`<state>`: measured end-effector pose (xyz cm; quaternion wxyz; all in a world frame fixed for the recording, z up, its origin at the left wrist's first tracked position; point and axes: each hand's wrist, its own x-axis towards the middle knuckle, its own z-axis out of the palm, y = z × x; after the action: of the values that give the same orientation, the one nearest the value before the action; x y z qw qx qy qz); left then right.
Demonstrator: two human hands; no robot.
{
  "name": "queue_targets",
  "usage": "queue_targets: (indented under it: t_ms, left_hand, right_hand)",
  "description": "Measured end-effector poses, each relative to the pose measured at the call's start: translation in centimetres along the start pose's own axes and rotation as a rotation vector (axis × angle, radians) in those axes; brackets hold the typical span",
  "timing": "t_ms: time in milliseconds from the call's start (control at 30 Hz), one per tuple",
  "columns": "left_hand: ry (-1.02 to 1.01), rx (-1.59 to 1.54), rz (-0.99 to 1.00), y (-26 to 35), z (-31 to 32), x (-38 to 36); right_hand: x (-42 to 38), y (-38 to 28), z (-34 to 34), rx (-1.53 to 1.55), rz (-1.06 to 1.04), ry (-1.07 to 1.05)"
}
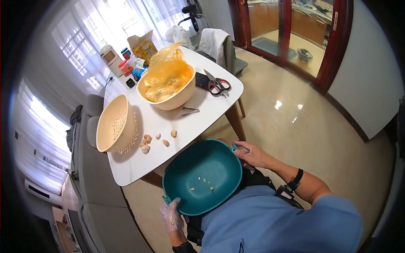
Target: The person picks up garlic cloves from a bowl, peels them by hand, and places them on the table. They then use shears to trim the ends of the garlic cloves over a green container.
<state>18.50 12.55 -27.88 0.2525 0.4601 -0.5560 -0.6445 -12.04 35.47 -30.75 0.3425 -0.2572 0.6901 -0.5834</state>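
Note:
A teal plastic basin point(185, 168) rests at my lap, with a few small pale bits at its bottom. My left hand point(172, 216), in a clear plastic glove, is closed at the basin's near left handle. My right hand point(252, 154), with no glove to be seen, grips the handle on the opposite end. Just beyond the basin, several garlic cloves point(166, 143) are scattered on the white table point(202, 130). A cream colander point(114, 126) stands tilted left of them. Behind, a cream bowl point(168, 102) contains a yellow plastic bag point(168, 78).
Red-handled scissors point(217, 86) lie over a dark flat object point(201, 81) near the table's right edge. A small metal tool point(190, 111) sits before the bowl. Jars and an open yellow box point(143, 47) stand farther back. A grey sofa point(103, 194) is left; a chair point(229, 55) stands behind the table.

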Motion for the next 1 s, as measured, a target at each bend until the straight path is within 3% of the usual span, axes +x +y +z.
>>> queue_targets:
  t_ms: [200, 300, 367, 433, 467, 667, 933, 1000]
  left_hand:
    - [0.018, 0.130, -0.091, 3.4, 2.1, -2.0]
    - [-0.022, 0.112, -0.062, 2.3, 1.4, -1.2]
    - [-0.015, 0.157, 0.057, -0.1, 0.3, 0.5]
    - [0.010, 0.327, 0.017, 1.4, 0.4, 0.0]
    - [0.020, 0.298, 0.039, 0.5, 0.4, 0.1]
    - [0.051, 0.405, 0.065, 0.4, -0.2, 0.4]
    - [-0.021, 0.249, 0.061, -1.3, -2.4, 0.5]
    - [-0.030, 0.163, -0.041, -1.4, -3.2, 0.6]
  right_hand:
    - [-1.2, 2.2, -1.7, -0.026, 0.063, -0.105]
    - [-1.6, 1.7, -1.3, 0.000, 0.109, -0.210]
    - [-1.5, 0.3, -0.6, -0.011, 0.176, -0.095]
    - [-1.5, -0.7, 0.0, 0.024, 0.188, -0.057]
    - [-1.3, -0.6, 0.2, 0.001, 0.184, -0.116]
    - [1.0, 0.0, 1.0, -0.151, 0.125, 0.047]
    - [2.3, -1.1, 1.5, -0.162, 0.118, 0.066]
    - [2.6, -1.3, 1.2, -0.184, 0.136, 0.081]
